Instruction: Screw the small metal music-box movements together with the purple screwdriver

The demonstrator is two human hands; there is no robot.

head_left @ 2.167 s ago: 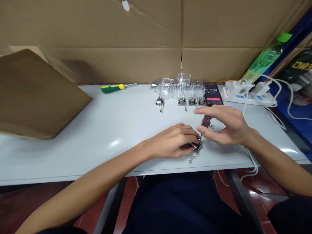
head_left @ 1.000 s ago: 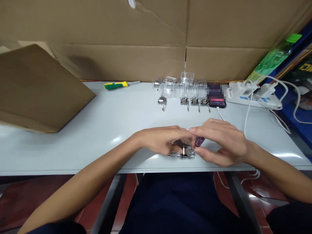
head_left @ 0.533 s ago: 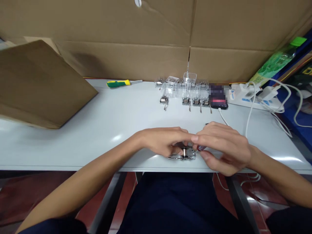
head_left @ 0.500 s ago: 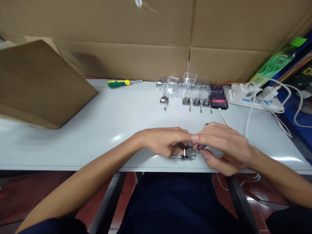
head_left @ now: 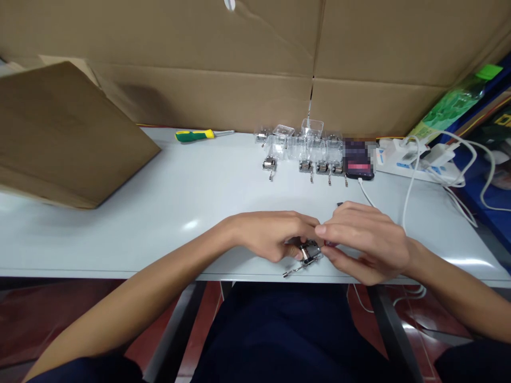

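A cardboard box (head_left: 75, 138) is at your far left. Along the back of the white desk (head_left: 167, 213) lies a green-and-yellow screwdriver (head_left: 195, 136). Near the front edge, your left hand (head_left: 275, 234) pinches a small metal part (head_left: 306, 254), its thin crank (head_left: 293, 272) pointing towards you and left. It should be light, stiff and a little slippery; hold it by the base, since the crank could bend. Just right, your right hand (head_left: 365, 242) is curled around a reddish tool (head_left: 329, 244), mostly hidden; its tip cannot be made out.
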